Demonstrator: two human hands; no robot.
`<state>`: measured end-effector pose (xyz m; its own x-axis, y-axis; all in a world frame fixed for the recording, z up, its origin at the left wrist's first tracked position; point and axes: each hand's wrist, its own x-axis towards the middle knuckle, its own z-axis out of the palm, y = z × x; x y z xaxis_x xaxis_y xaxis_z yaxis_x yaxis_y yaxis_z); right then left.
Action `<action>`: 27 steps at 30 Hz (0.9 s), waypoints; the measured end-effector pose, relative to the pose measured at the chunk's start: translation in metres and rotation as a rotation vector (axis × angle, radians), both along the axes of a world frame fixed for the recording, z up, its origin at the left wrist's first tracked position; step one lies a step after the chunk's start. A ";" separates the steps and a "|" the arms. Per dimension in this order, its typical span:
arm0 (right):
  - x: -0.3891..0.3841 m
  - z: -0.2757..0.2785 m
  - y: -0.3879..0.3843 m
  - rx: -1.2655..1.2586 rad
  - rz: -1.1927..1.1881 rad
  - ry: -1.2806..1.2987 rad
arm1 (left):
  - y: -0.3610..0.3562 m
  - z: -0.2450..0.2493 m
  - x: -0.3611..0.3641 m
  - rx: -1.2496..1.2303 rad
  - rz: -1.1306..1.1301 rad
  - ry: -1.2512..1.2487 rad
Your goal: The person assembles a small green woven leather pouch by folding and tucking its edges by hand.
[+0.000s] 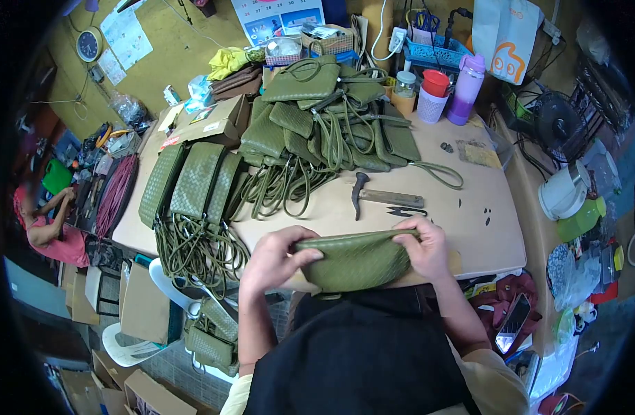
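Head view: a green woven pouch is held over the near edge of the table, gripped at opposite ends by left hand and right hand. Inspection or shaping is presumed; balanced support would be required next.

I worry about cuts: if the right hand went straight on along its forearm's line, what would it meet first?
Beyond the green pouch in its grip, the right hand would probably meet the black snips first. Its height above the table is unclear, so it might pass over them.
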<state>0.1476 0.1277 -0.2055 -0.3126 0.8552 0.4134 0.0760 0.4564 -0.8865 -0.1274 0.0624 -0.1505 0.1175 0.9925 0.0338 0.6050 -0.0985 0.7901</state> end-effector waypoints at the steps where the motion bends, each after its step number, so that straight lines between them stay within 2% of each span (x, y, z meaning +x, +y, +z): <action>1: 0.003 -0.001 -0.002 -0.098 0.004 0.019 | 0.001 -0.013 -0.002 0.016 0.034 -0.098; 2: 0.001 0.008 -0.003 -0.101 0.011 0.019 | 0.000 -0.023 -0.002 0.037 0.071 -0.196; 4: -0.007 0.034 -0.005 0.497 -0.096 -0.525 | -0.003 -0.026 0.018 0.091 0.160 -0.213; 6: -0.021 0.036 -0.010 0.434 -0.057 -0.479 | -0.003 -0.028 0.036 0.137 0.196 -0.320; 9: -0.040 0.034 -0.008 0.417 -0.023 -0.405 | 0.003 -0.035 0.044 0.224 0.135 -0.311; 11: -0.044 0.036 -0.004 0.467 -0.047 -0.374 | 0.007 -0.034 0.049 0.595 0.194 -0.203; 12: -0.046 0.037 -0.002 0.515 -0.080 -0.347 | 0.006 -0.033 0.048 0.599 0.196 -0.201; 14: -0.045 0.041 -0.001 0.527 -0.127 -0.336 | -0.007 -0.036 0.046 0.659 0.609 -0.274; 15: -0.046 0.041 -0.002 0.499 -0.183 -0.300 | -0.017 -0.063 0.036 0.443 0.551 -0.461; 16: -0.047 0.040 -0.003 0.472 -0.239 -0.262 | -0.024 -0.074 0.031 0.163 0.482 -0.487; 18: -0.052 0.037 -0.005 0.419 -0.241 -0.204 | -0.028 -0.084 0.041 -0.078 0.341 -0.802; 19: -0.054 0.036 -0.007 0.396 -0.226 -0.184 | -0.029 -0.096 0.043 -0.066 0.270 -0.924; 20: -0.057 0.036 -0.009 0.374 -0.212 -0.164 | -0.027 -0.095 0.046 -0.067 0.275 -0.922; 22: -0.060 0.039 -0.011 0.324 -0.181 -0.123 | -0.020 -0.091 0.055 -0.025 0.190 -1.671; 26: -0.063 0.051 -0.014 0.209 -0.040 -0.078 | -0.016 -0.081 0.066 -0.091 0.025 -1.830; 27: -0.065 0.051 -0.011 0.274 -0.019 -0.015 | -0.013 -0.072 0.068 -0.005 0.092 -1.681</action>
<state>0.0825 0.1170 -0.1543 -0.3056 0.7176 0.6258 0.0988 0.6776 -0.7288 -0.0598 0.0498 -0.2227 -0.0973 0.9940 0.0501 -0.8469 -0.1091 0.5205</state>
